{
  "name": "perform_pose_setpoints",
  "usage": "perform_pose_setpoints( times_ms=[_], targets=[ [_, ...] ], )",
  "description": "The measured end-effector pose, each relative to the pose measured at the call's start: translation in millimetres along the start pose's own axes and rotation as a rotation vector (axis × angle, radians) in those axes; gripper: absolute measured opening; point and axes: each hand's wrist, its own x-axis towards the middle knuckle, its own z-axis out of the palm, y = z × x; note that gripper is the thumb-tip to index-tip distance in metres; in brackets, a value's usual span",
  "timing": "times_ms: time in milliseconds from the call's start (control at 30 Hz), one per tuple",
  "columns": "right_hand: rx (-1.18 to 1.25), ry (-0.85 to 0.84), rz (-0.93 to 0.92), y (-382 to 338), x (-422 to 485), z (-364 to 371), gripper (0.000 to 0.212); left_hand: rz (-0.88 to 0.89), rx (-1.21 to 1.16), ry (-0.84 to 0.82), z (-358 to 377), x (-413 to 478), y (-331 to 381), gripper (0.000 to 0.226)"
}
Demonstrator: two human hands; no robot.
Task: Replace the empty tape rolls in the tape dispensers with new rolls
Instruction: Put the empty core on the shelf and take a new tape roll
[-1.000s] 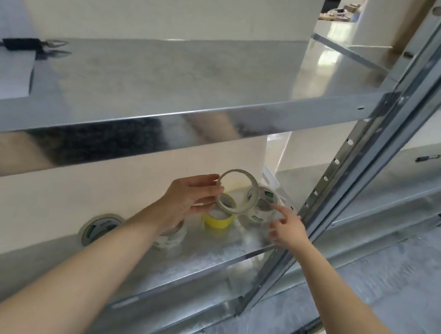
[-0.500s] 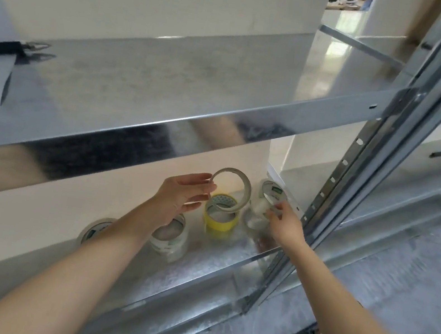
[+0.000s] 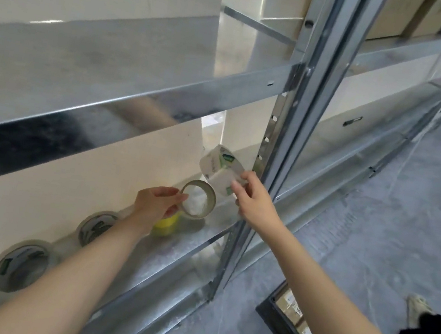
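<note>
Above the lower shelf (image 3: 168, 257), the right hand (image 3: 256, 205) has its grip pinching the new roll (image 3: 218, 166) by its rim and the left hand (image 3: 152, 205) pinches the empty core (image 3: 211, 200) just below, so either could slip and drop.

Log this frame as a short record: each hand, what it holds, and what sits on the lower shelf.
left hand: pinches the empty tape core by its rim
right hand: fingers grip a new tape roll, held clear of the shelf
lower shelf: yellow tape roll behind the left hand; two clear tape rolls further left
floor: black crate beside the rack
</note>
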Motion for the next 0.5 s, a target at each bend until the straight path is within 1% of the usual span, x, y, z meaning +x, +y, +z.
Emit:
perform_pose_setpoints(
  times_ms=[167, 300, 367, 433, 500],
  targets=[
    [0.137, -0.041, -0.001, -2, -7, -5, 0.008, 0.012, 0.101, 0.052, 17, 7, -2, 0.025],
    [0.157, -0.039, -0.003, 0, -8, -6, 0.009, 0.037, 0.161, 0.066, 29, 10, -2, 0.022],
    [0.138, -0.029, -0.014, 3, -9, -8, 0.01, 0.072, 0.23, 0.107, 33, 12, -4, 0.02],
    [0.077, -0.02, -0.035, 6, -8, -10, 0.01, 0.135, 0.377, 0.171, 33, 15, -6, 0.021],
    [0.041, -0.02, -0.047, 8, -9, -11, 0.009, 0.172, 0.405, 0.205, 31, 22, -10, 0.025]
  ],
)
